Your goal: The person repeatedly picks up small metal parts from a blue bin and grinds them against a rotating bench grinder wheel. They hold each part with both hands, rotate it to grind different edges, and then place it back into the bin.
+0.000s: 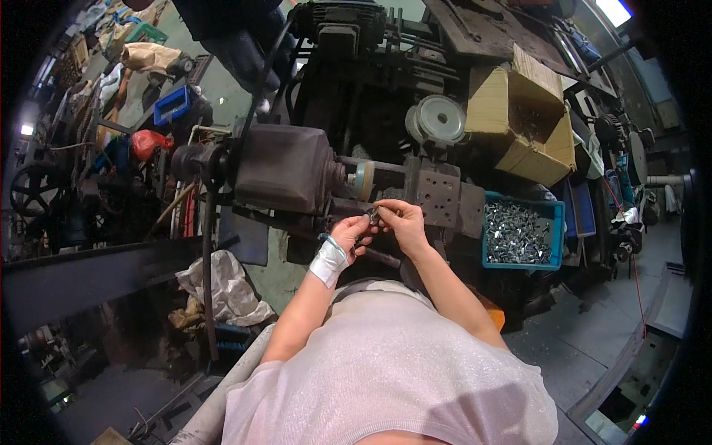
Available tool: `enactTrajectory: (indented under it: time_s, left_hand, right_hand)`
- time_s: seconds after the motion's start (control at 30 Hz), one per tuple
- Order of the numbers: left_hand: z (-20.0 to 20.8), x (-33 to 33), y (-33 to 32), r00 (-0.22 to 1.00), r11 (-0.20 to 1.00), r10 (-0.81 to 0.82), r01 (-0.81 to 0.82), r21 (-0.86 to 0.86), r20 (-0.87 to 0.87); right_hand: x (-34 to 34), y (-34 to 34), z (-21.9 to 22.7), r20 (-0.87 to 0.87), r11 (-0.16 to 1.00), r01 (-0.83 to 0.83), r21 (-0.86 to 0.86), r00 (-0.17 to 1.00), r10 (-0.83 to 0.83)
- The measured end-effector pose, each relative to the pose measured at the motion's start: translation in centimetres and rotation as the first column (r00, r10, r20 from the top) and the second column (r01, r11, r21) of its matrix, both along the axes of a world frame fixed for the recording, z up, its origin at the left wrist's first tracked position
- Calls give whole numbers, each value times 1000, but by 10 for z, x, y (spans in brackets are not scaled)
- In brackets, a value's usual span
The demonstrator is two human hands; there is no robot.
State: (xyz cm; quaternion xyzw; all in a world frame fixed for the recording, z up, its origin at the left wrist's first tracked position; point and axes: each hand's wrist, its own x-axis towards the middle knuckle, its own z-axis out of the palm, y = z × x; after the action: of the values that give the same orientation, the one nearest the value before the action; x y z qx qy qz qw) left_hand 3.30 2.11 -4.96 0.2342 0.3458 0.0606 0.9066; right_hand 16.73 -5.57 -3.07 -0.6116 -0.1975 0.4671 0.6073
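Both my hands meet in front of the machine, fingertips close together. My left hand (350, 234), with a pale wrap and a bluish band at its wrist, is closed on a small dark metal part (374, 216). The thumb and fingers of my right hand (404, 224) pinch the same part from the other side. The part is too small to name its kind. Just beyond my hands is a grinding wheel (364, 180) with a pale, tan-edged rim, on the spindle of a dark motor housing (285, 169). A drilled metal block (439, 199) stands right of my right hand.
At the right a teal crate (558, 236) holds many small shiny metal pieces. Behind it stands an open cardboard box (489, 100). A round metal wheel (440, 119) sits above the drilled block. A dark upright bar (208, 274) and a whitish sack (231, 285) are at my left.
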Motion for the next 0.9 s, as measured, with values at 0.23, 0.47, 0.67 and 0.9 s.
enactTrajectory:
  time_s: [0.23, 0.47, 0.67, 0.9]
  left_hand:
    - [7, 11, -1, 970, 930, 58, 34, 366, -237]
    - [-14, 28, 1, 925, 893, 255, -113, 435, -281]
    - [-20, 32, 1, 908, 861, 315, -151, 486, -277]
    - [3, 22, 0, 949, 906, 210, -98, 413, -236]
  right_hand:
    - [-5, 12, -1, 16, 979, 138, -149, 990, -137]
    - [7, 34, -42, 226, 981, 147, -124, 967, -116]
    - [4, 37, -34, 174, 966, 202, -162, 969, -174]
    - [6, 26, -29, -85, 987, 151, -55, 984, -155]
